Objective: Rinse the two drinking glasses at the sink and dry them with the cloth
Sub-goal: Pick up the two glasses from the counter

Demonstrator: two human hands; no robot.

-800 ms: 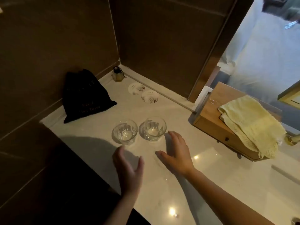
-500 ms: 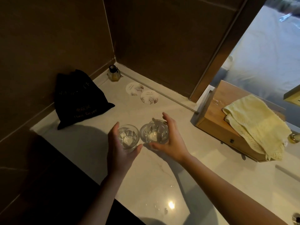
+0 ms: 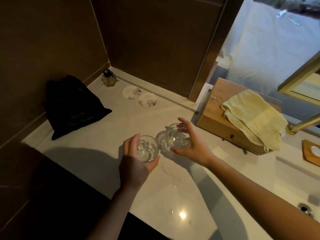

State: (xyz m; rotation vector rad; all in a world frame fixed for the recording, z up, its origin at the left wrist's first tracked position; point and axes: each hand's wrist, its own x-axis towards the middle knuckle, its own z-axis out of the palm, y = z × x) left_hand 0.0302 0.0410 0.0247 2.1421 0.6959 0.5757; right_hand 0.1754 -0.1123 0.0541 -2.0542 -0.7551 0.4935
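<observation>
Head view: the left hand (image 3: 136,164) has its fingers (image 3: 131,142) curled round the far side of the left glass (image 3: 147,151) and its thumb on the near side, so the glass sits in the grip. The right hand (image 3: 193,146) wraps the right glass (image 3: 174,140) the same way, fingers over the far rim and thumb under the near wall. The two glasses touch or nearly touch between the hands. The right one looks tipped, and whether either is clear of the tabletop (image 3: 86,141) cannot be told. The coming move likely turns on the sink (image 3: 285,179), which lies to the right of the fingers and nearer the person, its drain (image 3: 305,209) beyond the right forearm. The right hand is therefore the nearer one, while the left must carry across. The yellow cloth (image 3: 251,116) lies draped on a wooden drawer box (image 3: 216,125), right of and beyond the right fingers, with a brass tap (image 3: 303,123) just past it and a wooden soap dish (image 3: 311,151) beside. A black hair dryer bag (image 3: 74,108), two round coasters (image 3: 140,96) and a small bottle (image 3: 108,80) sit left of and beyond the fingers, out of the way. The box corner stands closest to the route.
</observation>
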